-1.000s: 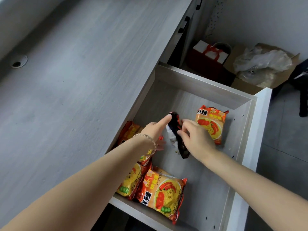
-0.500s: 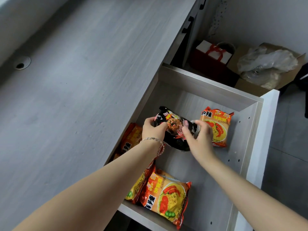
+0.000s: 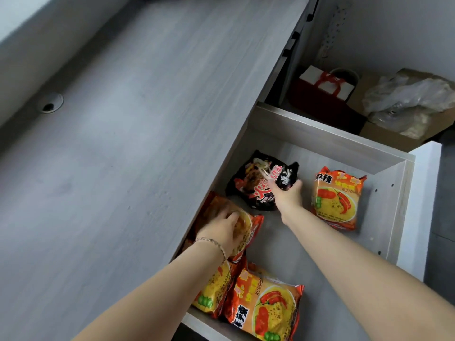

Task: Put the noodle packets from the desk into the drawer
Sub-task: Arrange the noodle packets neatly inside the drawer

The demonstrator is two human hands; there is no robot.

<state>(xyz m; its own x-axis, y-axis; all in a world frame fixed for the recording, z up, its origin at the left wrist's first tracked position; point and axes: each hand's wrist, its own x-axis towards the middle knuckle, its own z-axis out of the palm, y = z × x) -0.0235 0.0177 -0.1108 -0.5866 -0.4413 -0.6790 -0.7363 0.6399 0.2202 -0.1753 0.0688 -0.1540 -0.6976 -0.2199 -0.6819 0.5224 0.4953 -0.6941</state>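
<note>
The open drawer [image 3: 320, 134] holds several noodle packets. A black packet [image 3: 253, 185] lies flat at the back left, and my right hand [image 3: 288, 195] grips its right edge. My left hand [image 3: 221, 230] is curled over an orange packet [image 3: 254, 223] by the drawer's left wall, partly under the desk edge. Another orange packet [image 3: 334, 198] lies flat at the right. Two more orange packets overlap at the front, one [image 3: 268, 308] on top of the other [image 3: 211, 289]. The grey desk top [image 3: 123, 143] shows no packets.
A cable hole [image 3: 50, 102] sits at the desk's left. Beyond the drawer, on the floor, stand a red gift bag [image 3: 327, 84] and a cardboard box with crumpled plastic [image 3: 406, 104]. The drawer's white front panel [image 3: 416, 205] is at the right.
The black packet went from upright between both hands to lying flat in the drawer. My left hand left it and moved down onto the orange packet at the left.
</note>
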